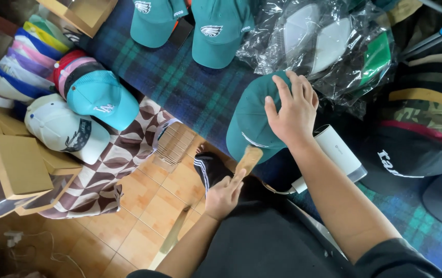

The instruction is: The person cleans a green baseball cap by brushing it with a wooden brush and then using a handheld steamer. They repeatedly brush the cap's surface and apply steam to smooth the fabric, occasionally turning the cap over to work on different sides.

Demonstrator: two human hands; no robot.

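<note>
Plaid blanket (180, 87) covers the surface where our teal cap (249, 121) lies at its near edge, above the tiled floor (144, 206). Our right hand (293, 110) rests spread and flat on its crown, gripping nothing; our left hand (223, 195) pinches a small tan brush (248, 158) against the brim. We judge it best to keep the crown pinned and use short, light strokes.

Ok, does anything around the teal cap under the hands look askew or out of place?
Nothing looks damaged or spilled. The right hand presses the teal cap flat on the plaid cloth; the left hand holds a tan card at its brim. A white power bank lies beside it.
</note>
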